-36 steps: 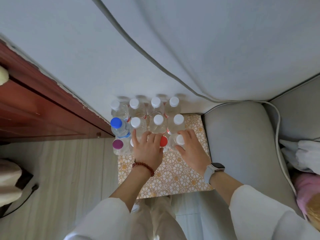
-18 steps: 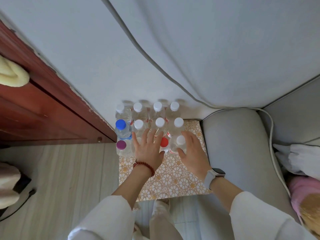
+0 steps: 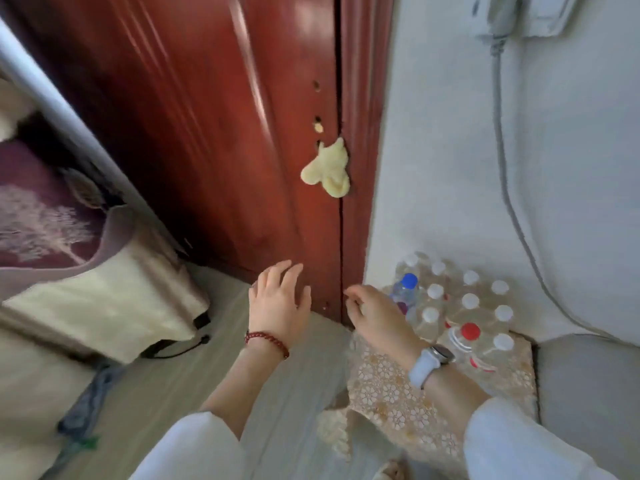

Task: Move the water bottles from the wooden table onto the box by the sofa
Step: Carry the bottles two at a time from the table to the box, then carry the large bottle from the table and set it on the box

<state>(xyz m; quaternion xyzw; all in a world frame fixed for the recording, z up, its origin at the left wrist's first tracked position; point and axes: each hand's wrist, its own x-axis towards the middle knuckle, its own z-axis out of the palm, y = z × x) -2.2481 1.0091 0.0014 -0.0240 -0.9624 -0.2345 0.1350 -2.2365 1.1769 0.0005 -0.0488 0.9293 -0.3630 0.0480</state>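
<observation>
my left hand (image 3: 277, 299) and right hand (image 3: 375, 315) are both wide open, holding nothing. the water bottles (image 3: 460, 306) stand packed on the box (image 3: 398, 393). i should go grab more, one per hand, and set them down gently.

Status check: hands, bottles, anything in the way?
Both hands empty: left hand open over the floor, right hand open beside the bottles. Bottles standing clustered on the patterned box. Nothing blocking.
</observation>
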